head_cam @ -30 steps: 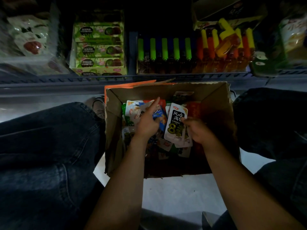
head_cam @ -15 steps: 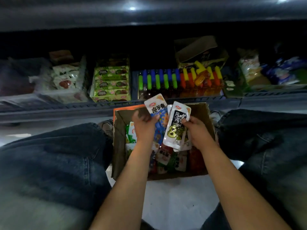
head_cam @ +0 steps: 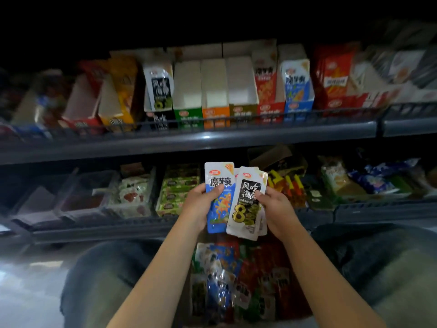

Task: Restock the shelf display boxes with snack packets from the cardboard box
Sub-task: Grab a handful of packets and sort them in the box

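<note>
My left hand (head_cam: 197, 204) grips a blue and white snack packet (head_cam: 220, 204), held upright in front of the lower shelf. Overlapping it on the right, my right hand (head_cam: 276, 207) pinches a small stack of white packets with black lettering and a gold 8 (head_cam: 246, 204). Below my forearms, between my knees, the cardboard box (head_cam: 238, 282) holds several mixed packets. A row of display boxes stands on the upper shelf (head_cam: 212, 136): a black one (head_cam: 159, 91) with white packets, green (head_cam: 188, 91), orange (head_cam: 215, 91) and olive (head_cam: 242, 86) ones showing bare white insides, then red and blue ones (head_cam: 298, 91) with packets.
The lower shelf (head_cam: 106, 229) carries clear bins, green packs (head_cam: 176, 192) and coloured tube sweets (head_cam: 287, 185). A wire rail runs along the upper shelf's front. My knees in jeans flank the cardboard box. The pale floor shows at the lower left.
Both hands have lifted the packets out of the cardboard box and up toward the shelves. My view has tilted upward, bringing the upper shelf's display boxes into sight.
</note>
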A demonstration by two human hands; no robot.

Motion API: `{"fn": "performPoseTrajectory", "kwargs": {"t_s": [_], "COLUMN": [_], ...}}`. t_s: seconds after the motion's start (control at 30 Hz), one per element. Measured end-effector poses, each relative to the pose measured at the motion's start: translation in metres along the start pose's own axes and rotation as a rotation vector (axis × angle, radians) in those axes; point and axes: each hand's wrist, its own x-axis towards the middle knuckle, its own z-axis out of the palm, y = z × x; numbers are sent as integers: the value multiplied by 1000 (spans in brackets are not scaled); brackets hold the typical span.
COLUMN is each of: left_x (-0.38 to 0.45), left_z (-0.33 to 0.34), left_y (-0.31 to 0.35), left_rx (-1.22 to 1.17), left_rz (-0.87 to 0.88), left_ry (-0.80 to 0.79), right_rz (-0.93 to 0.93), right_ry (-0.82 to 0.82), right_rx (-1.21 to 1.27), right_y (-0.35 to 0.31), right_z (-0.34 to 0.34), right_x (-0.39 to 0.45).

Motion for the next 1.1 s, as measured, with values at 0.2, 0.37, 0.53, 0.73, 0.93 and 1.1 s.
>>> {"fn": "performPoseTrajectory", "kwargs": {"t_s": [0.2,0.37,0.53,0.73,0.93,1.1], "left_x": [0,5,19,36,48,57], "left_z": [-6,-16,-23,-41,-60,-78], "left_y": [51,89,119,147,159,169], "left_rx": [-111,-96,-65,-72,-24,-51], "left_rz": [121,269,358,392,481,540], "left_ry": [84,148,115,76,154,223], "right_rz": [-77,-230,-338,-467,-417,-400], "right_ry": [-57,18,-49,-34,-158,-174], "right_rx": [43,-93,-168,-282,-312,-344], "right_y": [-53,-94,-125,-148,-166,-192], "right_z": [25,55,96,141,159,177], "right_x": [8,25,42,62,74,91]}}
